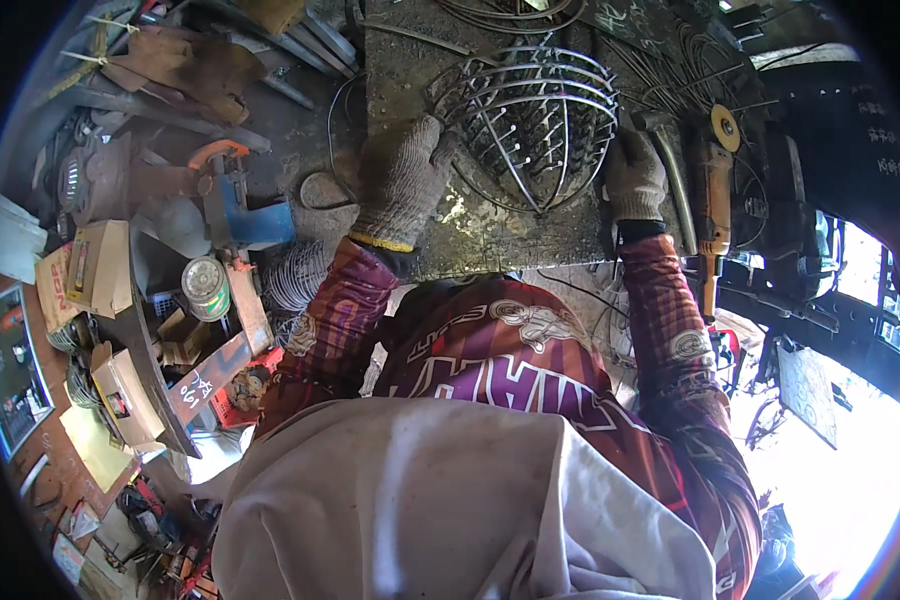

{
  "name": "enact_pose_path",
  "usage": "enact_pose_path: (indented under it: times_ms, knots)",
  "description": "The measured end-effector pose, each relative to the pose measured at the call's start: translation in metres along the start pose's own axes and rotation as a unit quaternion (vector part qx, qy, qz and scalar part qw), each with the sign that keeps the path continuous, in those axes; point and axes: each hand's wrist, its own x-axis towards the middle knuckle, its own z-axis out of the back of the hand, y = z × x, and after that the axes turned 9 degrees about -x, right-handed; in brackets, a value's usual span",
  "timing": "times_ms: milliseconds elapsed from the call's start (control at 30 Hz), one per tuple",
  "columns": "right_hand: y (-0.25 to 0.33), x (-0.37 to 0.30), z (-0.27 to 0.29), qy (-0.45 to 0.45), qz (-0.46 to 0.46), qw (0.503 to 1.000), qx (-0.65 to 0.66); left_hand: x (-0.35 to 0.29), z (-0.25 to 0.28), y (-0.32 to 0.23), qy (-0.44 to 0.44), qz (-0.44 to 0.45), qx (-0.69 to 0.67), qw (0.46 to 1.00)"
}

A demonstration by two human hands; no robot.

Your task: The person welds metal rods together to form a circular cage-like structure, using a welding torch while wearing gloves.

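Note:
A domed cage of bent metal rods [561, 98] sits on the dark, worn worktable [470, 235], tapering to a point on my side. Short rod ends stick out inside it. My left hand [400, 180], in a grey knitted glove with a yellow cuff edge, is closed at the cage's left rim, its thumb side against the rod. On the opposite side, my right hand [635, 178], also gloved, has its fingers bent in at the cage's right edge. Both sets of fingertips are partly hidden.
Right of my right hand lie a metal tube [676, 190] and an angle grinder [715, 195] with a yellowish disc [725, 128]. Coiled wire [515, 12] and loose rods lie at the table's far side. On the left are a blue clamp-like tool [255, 220], a tin can [206, 283] and cardboard boxes [100, 268].

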Motion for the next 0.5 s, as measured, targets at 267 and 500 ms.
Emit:
enact_pose_path:
  times_ms: [267, 500]
  knots:
    - [-0.031, -0.001, -0.006, -0.015, -0.008, 0.989, 0.146, -0.009, 0.009, -0.004, -0.047, 0.015, -0.11, 0.993]
    - [-0.018, -0.034, 0.024, -0.018, -0.005, 0.999, 0.029, -0.008, 0.005, -0.006, -0.03, 0.026, -0.07, 0.997]
